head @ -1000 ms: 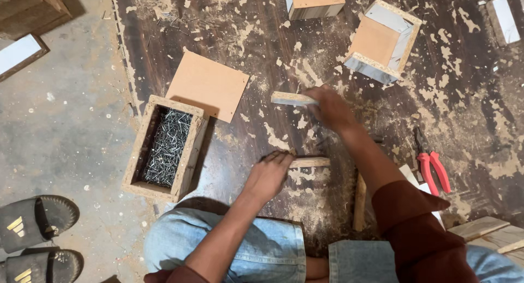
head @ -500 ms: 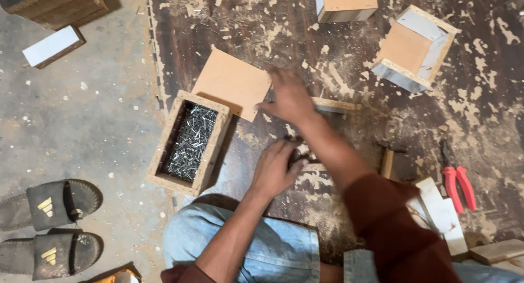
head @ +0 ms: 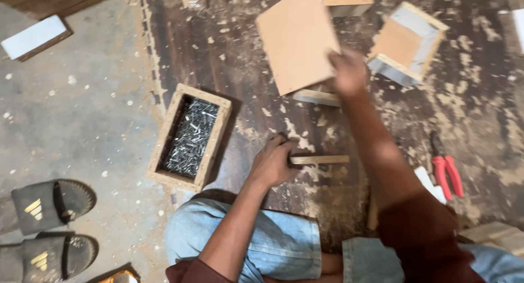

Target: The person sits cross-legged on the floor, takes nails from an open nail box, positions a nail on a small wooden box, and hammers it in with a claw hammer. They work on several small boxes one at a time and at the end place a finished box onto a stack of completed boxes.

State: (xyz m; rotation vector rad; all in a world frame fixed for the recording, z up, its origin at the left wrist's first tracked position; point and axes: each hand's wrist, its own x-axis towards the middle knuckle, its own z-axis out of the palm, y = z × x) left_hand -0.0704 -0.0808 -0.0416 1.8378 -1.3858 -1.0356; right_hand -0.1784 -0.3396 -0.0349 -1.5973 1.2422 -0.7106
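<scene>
Nearest the camera were the person's knees in blue jeans [head: 273, 245], folded on the floor. Just past them the left hand [head: 271, 164] lay on the dark board [head: 229, 48], its fingers curled and pressed together round the near end of a short stick [head: 319, 159] that lay flat and pointed to the right. To the left of that hand stood an open wooden box [head: 166, 144] full of nails [head: 191, 136], at the board's edge. Two dark sandals [head: 52, 228] sat on the grey floor at the lower left. At the right, red-handled pliers [head: 447, 176] lay among the sawdust.

Farther out, the right hand [head: 348, 73] was raised, its fingers pinching the right edge of a tan panel [head: 297, 37], which was tilted and off the board. A second stick [head: 317, 98] lay just beneath the panel's lower edge. Beside the hand, to the right, sat a small open box frame [head: 408, 44]; another box [head: 347, 0] stood at the top edge. A white-faced block [head: 34, 37] lay far left.
</scene>
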